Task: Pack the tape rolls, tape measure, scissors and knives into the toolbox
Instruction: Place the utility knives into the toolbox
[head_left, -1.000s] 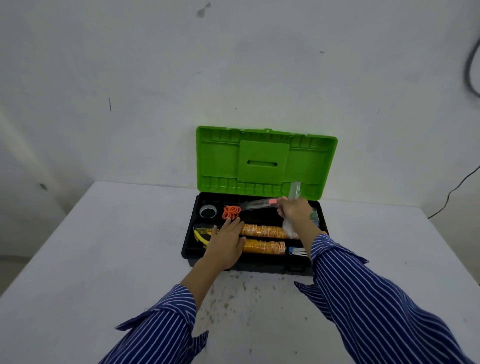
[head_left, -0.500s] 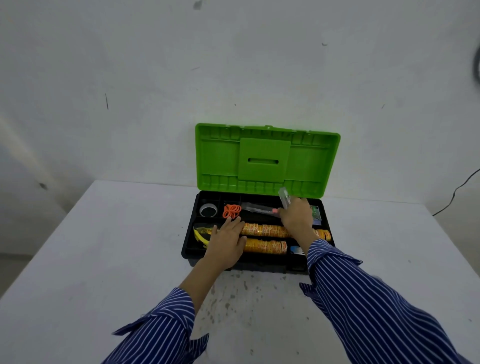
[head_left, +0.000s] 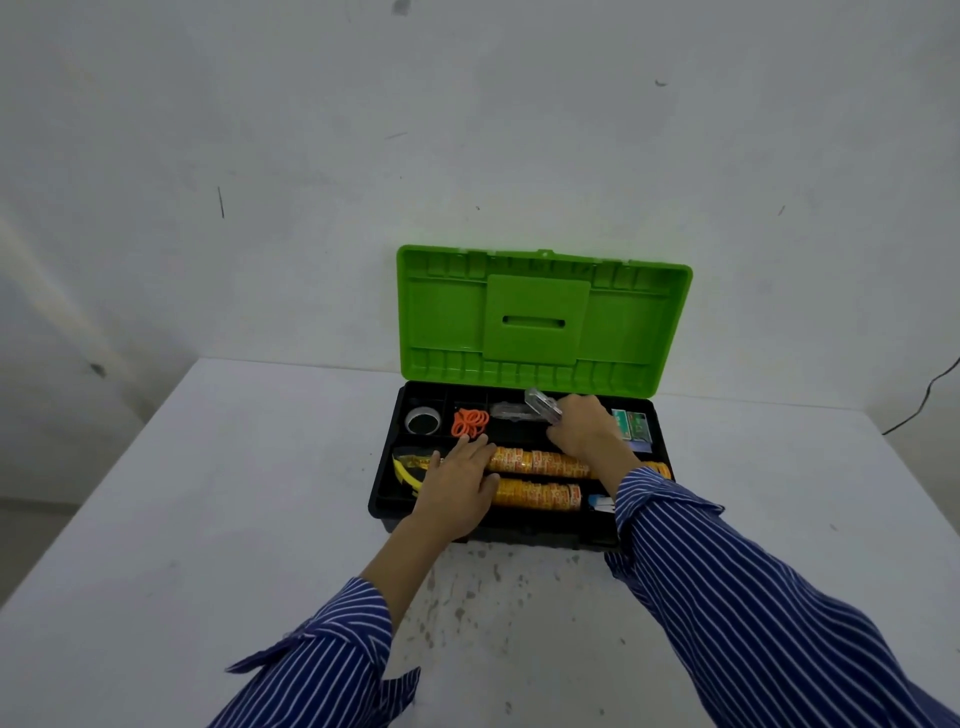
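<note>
Bare counter (head_left: 208, 519) near the person — nothing loose on it in view, so packing looks close to done. Toolbox (head_left: 387, 512) sits open toward the far edge. Left hand (head_left: 457, 488) lies flat, fingers spread, holding nothing, resting over the near-left trays beside the tape measure (head_left: 405, 470), yellow, in its own tray. Two rows of tape rolls (head_left: 540, 462) lie lengthwise across the middle. A small blue-and-white item at the near right, too hidden to name. Right hand (head_left: 584, 431) reaches into the back row, closed on a clear-bodied knife (head_left: 543, 408), tilted, its low end down in the long tray — judged mid-placement, not yet released. Another clear knife lies just left of it. Back left: dark roll (head_left: 423, 420), then scissors (head_left: 470, 422), orange handles only. Green lid (head_left: 540, 317) stands upright; shutting it appears left.
</note>
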